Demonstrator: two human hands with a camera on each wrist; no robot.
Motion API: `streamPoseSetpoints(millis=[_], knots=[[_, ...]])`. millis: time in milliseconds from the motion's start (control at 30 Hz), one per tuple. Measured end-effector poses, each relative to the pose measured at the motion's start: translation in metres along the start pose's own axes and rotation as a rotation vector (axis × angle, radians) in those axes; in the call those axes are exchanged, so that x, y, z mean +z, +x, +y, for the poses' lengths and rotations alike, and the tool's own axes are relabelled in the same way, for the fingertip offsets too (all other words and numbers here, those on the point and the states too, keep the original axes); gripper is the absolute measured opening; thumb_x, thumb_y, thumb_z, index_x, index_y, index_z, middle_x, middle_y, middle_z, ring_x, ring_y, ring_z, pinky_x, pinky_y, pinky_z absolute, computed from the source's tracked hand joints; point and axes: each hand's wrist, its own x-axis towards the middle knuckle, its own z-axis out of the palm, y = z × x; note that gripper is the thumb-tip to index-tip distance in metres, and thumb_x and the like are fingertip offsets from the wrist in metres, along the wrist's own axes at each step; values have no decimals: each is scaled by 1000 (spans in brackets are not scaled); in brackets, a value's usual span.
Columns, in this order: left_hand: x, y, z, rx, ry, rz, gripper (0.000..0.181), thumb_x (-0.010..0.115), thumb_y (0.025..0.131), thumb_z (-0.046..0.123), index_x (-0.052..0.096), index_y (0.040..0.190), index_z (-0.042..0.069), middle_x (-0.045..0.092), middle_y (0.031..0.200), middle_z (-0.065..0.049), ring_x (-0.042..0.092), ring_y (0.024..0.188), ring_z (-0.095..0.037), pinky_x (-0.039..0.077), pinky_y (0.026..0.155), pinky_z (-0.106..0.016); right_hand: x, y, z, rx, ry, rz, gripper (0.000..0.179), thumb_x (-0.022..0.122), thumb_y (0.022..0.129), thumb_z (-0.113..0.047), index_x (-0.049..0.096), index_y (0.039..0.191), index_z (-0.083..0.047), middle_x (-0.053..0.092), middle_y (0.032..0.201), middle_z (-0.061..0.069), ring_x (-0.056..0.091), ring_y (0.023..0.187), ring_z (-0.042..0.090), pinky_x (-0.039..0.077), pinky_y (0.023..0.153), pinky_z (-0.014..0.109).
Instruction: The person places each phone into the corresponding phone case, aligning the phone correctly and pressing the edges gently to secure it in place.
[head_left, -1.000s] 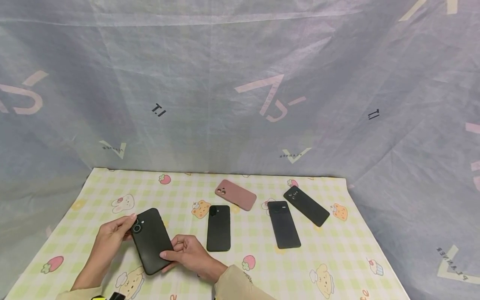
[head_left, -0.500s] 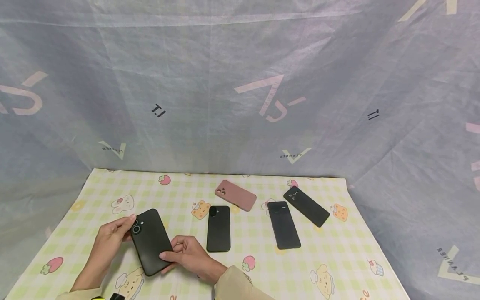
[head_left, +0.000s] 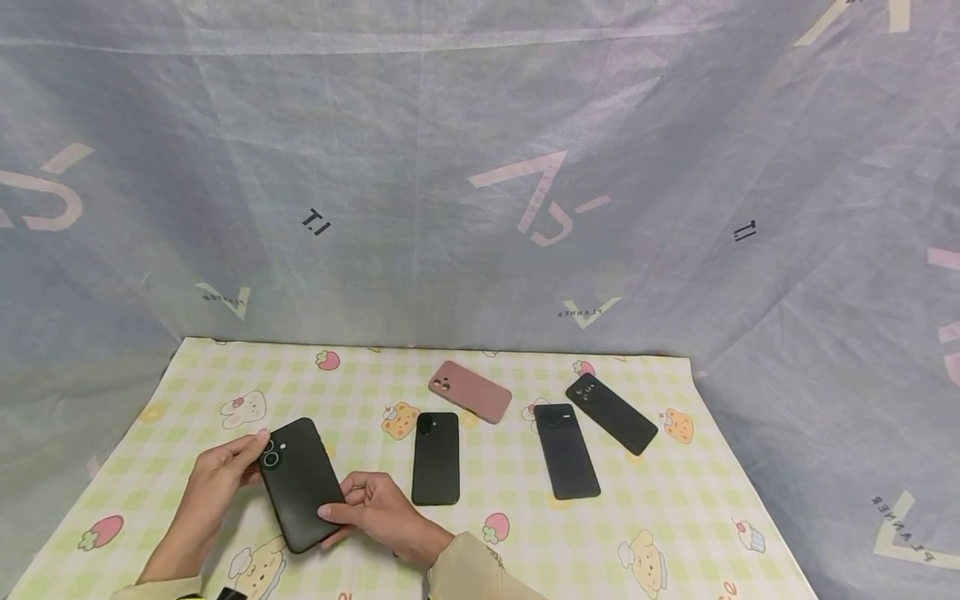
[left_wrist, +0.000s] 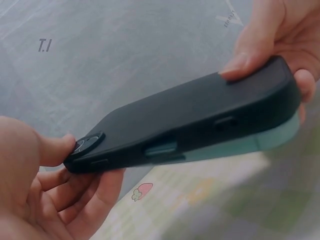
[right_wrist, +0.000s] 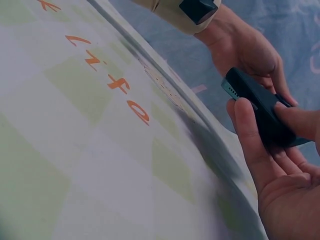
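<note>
Over the left part of the table, both hands hold a black phone case (head_left: pixel 303 492) with its back and camera cutout facing up. In the left wrist view, a teal phone (left_wrist: pixel 260 141) sits partly inside the case. At the camera end the two lie together, while at the other end the phone's edge shows below the case wall. My left hand (head_left: pixel 213 479) pinches the camera end, thumb beside the lenses. The right hand (head_left: pixel 386 512) grips the lower corner, thumb on the case's back and fingers underneath. The phone's screen side is hidden.
Right of the hands lies a black phone-shaped item (head_left: pixel 437 458), with a pink phone case (head_left: pixel 472 392) behind it. Farther right are a dark phone-shaped slab (head_left: pixel 567 452) and another black one (head_left: pixel 613 414). A checked cloth (head_left: pixel 720 517) covers the table; grey fabric (head_left: pixel 420 167) hangs behind.
</note>
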Motion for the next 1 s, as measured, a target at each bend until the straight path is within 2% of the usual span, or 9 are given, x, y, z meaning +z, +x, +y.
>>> streamPoseSetpoints(millis=[233,433,533,633,700,800,867,933,1000], knots=[[1,2,0,-29,32,27,58,56,113,44,70,130,-9,69,88,17,63,78,-7,54,77,-20,3,1,-2,-6,11,40,6,75,99,-1,72,100,-7,79,99,23,77,68,12,66,79,38],[3,1,1,-41,-7,55,60,56,112,46,69,130,-9,70,85,17,65,77,-5,54,76,-17,6,1,-3,-7,48,59,9,73,100,-1,71,100,-9,80,99,16,74,64,12,65,74,32],[5,1,3,-42,-43,80,59,57,112,43,67,133,-12,71,86,20,68,77,-3,56,75,-17,7,1,-2,11,76,57,9,73,100,0,70,106,-7,80,102,13,74,66,13,64,72,29],[7,1,3,-48,-63,109,60,58,111,44,66,134,-11,70,85,21,68,76,-2,56,75,-16,9,0,-1,35,94,54,18,75,99,-2,72,117,-5,80,107,12,75,71,12,64,73,28],[7,0,3,-48,-86,122,53,59,111,43,70,131,-5,71,85,21,68,76,-2,56,74,-16,10,0,1,49,102,43,22,75,100,-3,74,122,-6,80,109,15,75,74,12,64,74,28],[8,-1,3,-35,-146,125,35,61,111,39,77,115,9,72,84,17,70,74,-4,56,73,-16,12,-1,4,59,123,-12,24,74,102,-6,75,125,-8,78,112,23,78,82,14,64,76,27],[8,0,2,-19,-194,125,26,62,111,36,77,107,15,74,84,14,71,73,-4,57,73,-16,14,0,7,57,142,-50,22,74,102,-7,75,124,-8,77,114,27,79,87,15,64,76,26],[8,0,2,-3,-208,126,27,62,111,35,77,108,13,74,84,13,72,74,-5,58,73,-16,16,0,9,54,162,-77,20,74,102,-8,76,122,-7,76,115,28,80,91,15,64,77,26],[9,0,3,7,-195,133,34,62,111,36,76,114,5,74,84,13,72,74,-4,58,73,-16,18,0,10,48,178,-78,18,74,102,-8,76,120,-6,77,114,27,80,90,14,64,79,26]])
